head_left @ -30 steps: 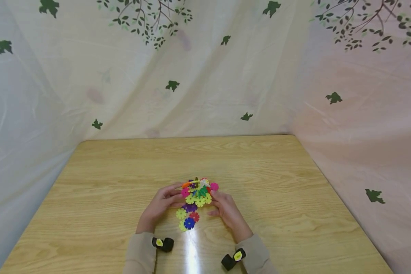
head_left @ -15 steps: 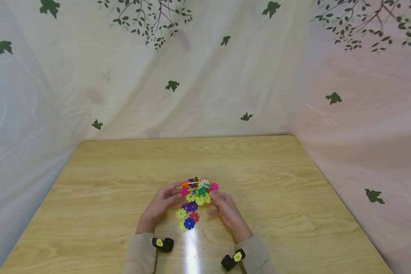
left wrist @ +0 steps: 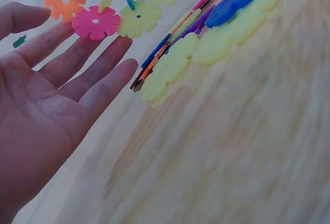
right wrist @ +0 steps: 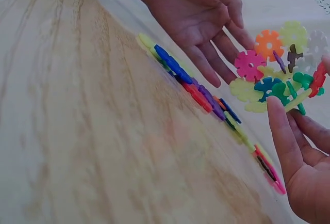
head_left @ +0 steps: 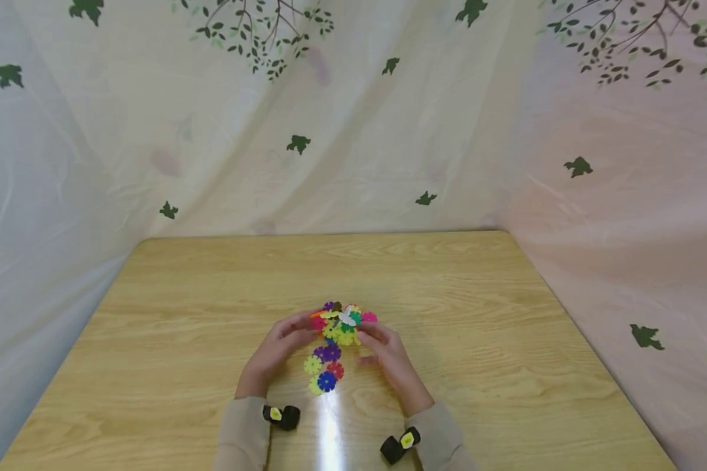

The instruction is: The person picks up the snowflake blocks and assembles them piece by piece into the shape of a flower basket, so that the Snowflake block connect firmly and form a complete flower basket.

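Observation:
A cluster of joined snowflake discs [head_left: 345, 335] in several colours is held up between the two hands. My left hand [left wrist: 56, 90] has its fingers mostly straight, with fingertips touching the pink disc [left wrist: 96, 22] and the orange disc [left wrist: 65, 0] on the cluster's left side. Opposite, my right hand [right wrist: 309, 177] grips the cluster near a red disc [right wrist: 318, 78]; part of that hand is cut off in the right wrist view. Below the cluster, more discs lie on the table, among them a blue disc [head_left: 326, 381] and a purple disc [head_left: 331, 352].
The wooden table [head_left: 182, 327] stretches out on all sides of the hands. A pale curtain [head_left: 342, 190] with printed leaves and birds hangs behind it and along the sides. Black wrist cameras [head_left: 283, 417] are strapped over both sleeves.
The cluster has tilted slightly, its front yellow discs shifting up and showing more of the discs beneath. The white disc on top has turned to show more of its face. Both hands stay almost in place.

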{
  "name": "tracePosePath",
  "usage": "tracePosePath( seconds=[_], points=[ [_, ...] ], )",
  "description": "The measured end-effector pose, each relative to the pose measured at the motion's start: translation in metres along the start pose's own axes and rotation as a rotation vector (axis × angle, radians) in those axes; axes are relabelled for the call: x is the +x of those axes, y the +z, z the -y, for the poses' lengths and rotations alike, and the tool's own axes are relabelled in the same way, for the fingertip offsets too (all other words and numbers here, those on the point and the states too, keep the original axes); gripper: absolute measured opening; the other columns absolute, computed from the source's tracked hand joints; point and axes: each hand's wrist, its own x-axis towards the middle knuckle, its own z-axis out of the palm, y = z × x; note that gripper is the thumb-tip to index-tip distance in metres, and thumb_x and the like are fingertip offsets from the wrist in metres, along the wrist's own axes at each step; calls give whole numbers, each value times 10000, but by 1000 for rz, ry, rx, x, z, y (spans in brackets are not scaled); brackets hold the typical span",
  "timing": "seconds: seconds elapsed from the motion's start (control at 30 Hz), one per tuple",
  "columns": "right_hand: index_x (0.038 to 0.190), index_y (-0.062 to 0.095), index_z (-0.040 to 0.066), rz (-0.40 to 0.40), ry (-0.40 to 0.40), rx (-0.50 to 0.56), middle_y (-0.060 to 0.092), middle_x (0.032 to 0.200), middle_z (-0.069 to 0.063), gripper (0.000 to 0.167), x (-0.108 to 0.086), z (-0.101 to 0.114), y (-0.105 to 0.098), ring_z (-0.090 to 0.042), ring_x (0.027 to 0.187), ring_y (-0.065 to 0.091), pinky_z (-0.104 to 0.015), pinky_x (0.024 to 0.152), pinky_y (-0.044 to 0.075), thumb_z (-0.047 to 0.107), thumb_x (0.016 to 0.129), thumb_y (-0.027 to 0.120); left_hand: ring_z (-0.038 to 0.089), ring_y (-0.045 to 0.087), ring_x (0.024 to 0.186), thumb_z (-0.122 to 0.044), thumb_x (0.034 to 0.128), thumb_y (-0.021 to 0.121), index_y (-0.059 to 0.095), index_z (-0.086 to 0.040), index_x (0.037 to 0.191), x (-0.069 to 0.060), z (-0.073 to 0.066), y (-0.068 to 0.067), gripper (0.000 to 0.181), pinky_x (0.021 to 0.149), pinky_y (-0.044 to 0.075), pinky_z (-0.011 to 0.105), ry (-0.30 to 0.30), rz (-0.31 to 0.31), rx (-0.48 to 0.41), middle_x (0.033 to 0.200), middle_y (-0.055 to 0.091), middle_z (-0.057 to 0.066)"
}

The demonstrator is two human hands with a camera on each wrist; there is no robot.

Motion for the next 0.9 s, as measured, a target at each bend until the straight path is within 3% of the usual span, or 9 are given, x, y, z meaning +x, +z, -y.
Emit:
tracePosePath(
  seconds=[0.13, 0.33, 0.5, 0.63, 0.8, 0.9],
  points=[
    [1322, 488, -87, -2, -17, -12, 564, 1261, -187, 492, 1, 0, 0, -153, 1028, 576, -311, 705, 616, 176, 927, 618, 287, 519, 1301, -336, 983, 521, 524, -143, 1394, 1, -2, -1, 454, 1148, 376, 424, 7, -5, -59, 1425, 534, 96],
    [1313, 507, -77, 18, -65, -87, 581, 1208, -208, 490, 0, -1, 1, -129, 964, 614, -353, 736, 619, 148, 907, 664, 357, 498, 1307, -370, 1019, 463, 470, 26, 1394, 1, 0, -3, 546, 1109, 423, 390, 80, 33, -93, 1476, 434, 219],
    [1297, 513, -94, 29, -140, -133, 569, 1204, -268, 492, 0, -1, 2, -123, 977, 614, -355, 730, 620, 102, 883, 693, 149, 588, 1208, -334, 1018, 476, 489, 57, 1364, 2, -1, -2, 522, 1116, 411, 440, 84, 19, -64, 1448, 456, 245],
    [1292, 537, -60, 30, -176, -199, 578, 1211, -255, 488, 1, -3, 0, -223, 1063, 596, -351, 746, 618, 89, 863, 717, 32, 573, 1142, -271, 1014, 483, 510, 40, 1349, 2, -3, -1, 458, 1108, 420, 471, 67, -27, 0, 1426, 486, 233],
    [1271, 590, 33, 24, -241, -342, 622, 1221, -162, 461, 2, -5, -1, -313, 1173, 561, -477, 1033, 488, 133, 848, 743, 217, 552, 1224, -224, 992, 525, 506, 14, 1358, 3, -2, -2, 437, 1046, 468, 376, 52, -54, 72, 1399, 519, 218],
    [1261, 604, 75, 34, -266, -383, 623, 1240, -119, 463, 1, -5, -2, -305, 1197, 554, -535, 1116, 384, 154, 833, 761, 334, 497, 1290, -210, 972, 572, 480, -19, 1390, 5, 0, -3, 469, 1064, 455, 367, 67, -50, 87, 1413, 508, 204]
  ],
)
